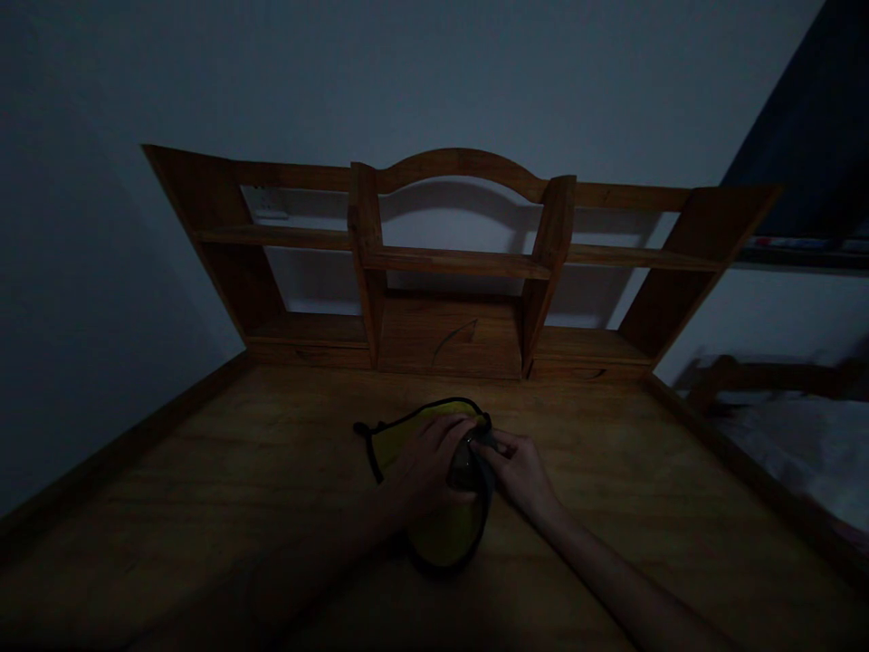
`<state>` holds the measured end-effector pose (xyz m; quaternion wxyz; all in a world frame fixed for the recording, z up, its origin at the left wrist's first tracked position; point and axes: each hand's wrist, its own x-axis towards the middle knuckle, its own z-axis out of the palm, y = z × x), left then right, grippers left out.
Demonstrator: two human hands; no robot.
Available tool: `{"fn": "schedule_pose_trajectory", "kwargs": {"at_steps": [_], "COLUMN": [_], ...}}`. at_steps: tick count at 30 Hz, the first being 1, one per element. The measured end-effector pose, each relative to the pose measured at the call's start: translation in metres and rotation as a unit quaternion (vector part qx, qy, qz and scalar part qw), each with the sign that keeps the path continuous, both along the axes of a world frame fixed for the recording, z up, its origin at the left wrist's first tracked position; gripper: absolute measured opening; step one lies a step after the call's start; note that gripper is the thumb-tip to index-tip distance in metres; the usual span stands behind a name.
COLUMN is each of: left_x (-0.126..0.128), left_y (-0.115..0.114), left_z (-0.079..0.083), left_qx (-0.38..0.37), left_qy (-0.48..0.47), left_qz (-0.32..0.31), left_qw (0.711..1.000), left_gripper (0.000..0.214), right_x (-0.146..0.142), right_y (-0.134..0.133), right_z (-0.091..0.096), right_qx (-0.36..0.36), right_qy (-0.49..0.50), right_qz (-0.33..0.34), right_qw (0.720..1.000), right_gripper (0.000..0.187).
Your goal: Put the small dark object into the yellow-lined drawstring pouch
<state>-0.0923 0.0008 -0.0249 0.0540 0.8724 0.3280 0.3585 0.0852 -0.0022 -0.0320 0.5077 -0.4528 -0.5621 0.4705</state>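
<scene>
A yellow cloth pouch with dark edging lies on the wooden desk in front of me. My left hand rests on top of it, fingers curled over its upper part. My right hand pinches the pouch's dark edge at its right side, close to a small dark object between the two hands that I cannot make out. The room is dim.
A wooden shelf unit with empty compartments stands at the back of the desk against a pale wall. A raised wooden lip runs along the desk's left and right sides. A bed with pale sheets is at the right.
</scene>
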Motion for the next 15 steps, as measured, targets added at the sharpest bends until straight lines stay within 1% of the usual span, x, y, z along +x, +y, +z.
{"fn": "schedule_pose_trajectory", "kwargs": {"at_steps": [3,8,13,15], "left_x": [-0.0002,-0.0013,-0.0027,-0.0027], "left_y": [0.0001,0.0021,0.0043,0.0042], "left_z": [0.0006,0.0,-0.0017,-0.0016], "left_qx": [-0.002,0.01,0.018,0.018], "left_qy": [0.001,-0.003,0.011,0.022], "left_qz": [-0.003,-0.014,-0.021,-0.019], "left_qw": [1.0,1.0,1.0,0.999], "left_gripper": [0.092,0.09,0.09,0.09], "right_x": [0.0018,0.0065,0.0059,0.0052], "right_y": [0.0015,0.0036,0.0029,0.0026], "right_z": [-0.0028,-0.0072,-0.0048,-0.0029], "right_qx": [0.015,0.015,-0.004,-0.012], "right_qy": [-0.01,0.009,0.03,0.035], "right_qz": [0.014,0.058,0.07,0.068], "right_qw": [1.0,0.998,0.997,0.997], "right_gripper": [0.02,0.007,0.02,0.022]}}
